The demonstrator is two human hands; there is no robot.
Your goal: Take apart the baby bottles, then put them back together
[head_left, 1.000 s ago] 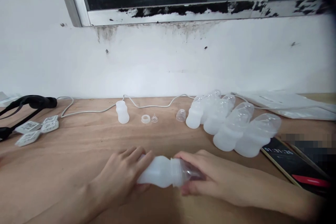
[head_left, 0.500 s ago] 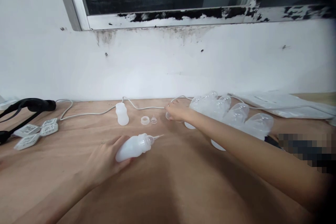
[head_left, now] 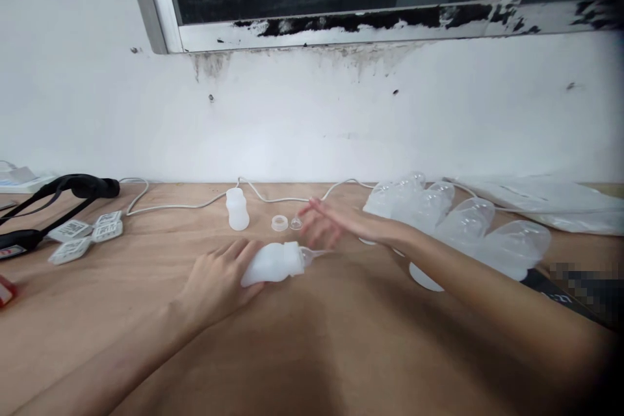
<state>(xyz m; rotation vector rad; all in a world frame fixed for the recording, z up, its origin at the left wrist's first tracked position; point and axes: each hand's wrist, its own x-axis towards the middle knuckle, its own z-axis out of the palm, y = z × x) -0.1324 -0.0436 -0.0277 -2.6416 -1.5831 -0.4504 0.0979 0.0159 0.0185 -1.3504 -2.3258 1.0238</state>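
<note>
1. Head view, nearest: left hand (head_left: 221,276) wraps the base end of a milky bottle (head_left: 273,263), fingers over the far side, thumb on the near side. Its grip is narrowed around the bottle.
2. Bottle lies sideways in that grip; collar (head_left: 294,258) and long clear tip (head_left: 312,253) project past the fingers to the right. Probably held by the base so the collar end stays accessible. Contact with the worktop (head_left: 146,286) cannot be told.
3. Right hand (head_left: 324,224), blurred, sits just beyond the tip; cannot tell whether its grip holds anything.
4. Farther: ring (head_left: 279,223) and loose teat (head_left: 295,224) lie side by side, teat just beside the right fingers. Spacing likely suits picking each up singly.
5. Upright bottle (head_left: 237,209) stands left of the ring.
6. Capped bottles (head_left: 468,227) cluster at right, partly behind the forearm; presumably grouped as like items.
7. Behind: cable (head_left: 185,207), along the wall side.
</note>
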